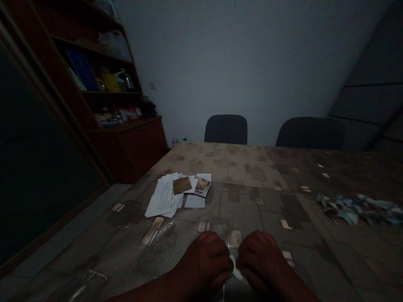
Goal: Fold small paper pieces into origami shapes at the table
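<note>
My left hand (209, 262) and my right hand (262, 262) are close together at the near edge of the table, fingers curled inward. Between them shows a small pale piece of paper (235, 267), pinched from both sides. The fingers cover most of it, so its full shape is hidden. Beyond my left hand lies a loose stack of printed sheets (162, 197). A brown picture card (182, 185) and another picture card (202, 186) rest on the stack's right side.
A heap of crumpled or folded papers (359, 208) lies on the right of the patterned tablecloth (242, 167). Two dark chairs (226, 129) stand behind the table's far edge. On the left is a wooden cabinet (138, 142) with filled shelves. The room is dim.
</note>
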Motion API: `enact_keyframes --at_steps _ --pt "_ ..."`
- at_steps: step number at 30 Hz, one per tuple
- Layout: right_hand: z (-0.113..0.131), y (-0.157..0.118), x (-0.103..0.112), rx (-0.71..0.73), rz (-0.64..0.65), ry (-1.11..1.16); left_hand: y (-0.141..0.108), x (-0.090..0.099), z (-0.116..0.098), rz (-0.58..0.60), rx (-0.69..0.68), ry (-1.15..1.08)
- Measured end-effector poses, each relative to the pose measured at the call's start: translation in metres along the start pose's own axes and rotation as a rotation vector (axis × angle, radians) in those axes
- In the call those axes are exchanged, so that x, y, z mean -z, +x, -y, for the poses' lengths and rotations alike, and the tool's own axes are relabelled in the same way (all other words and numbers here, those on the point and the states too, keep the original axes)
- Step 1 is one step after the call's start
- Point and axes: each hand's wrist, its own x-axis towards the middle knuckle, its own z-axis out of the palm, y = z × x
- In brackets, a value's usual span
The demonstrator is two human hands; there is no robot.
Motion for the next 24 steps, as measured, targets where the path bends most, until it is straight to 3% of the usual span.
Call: enact_keyframes --at_steps 11,24 --pt "-0.004 -0.008 -0.002 -0.032 0.113 0.037 0.004 0.003 -0.005 -0.028 0.089 -0.090" --pt "0.007 -0.004 -0.002 -0.125 0.071 0.030 0.006 0.007 -0.009 -0.001 0.214 -0.147"
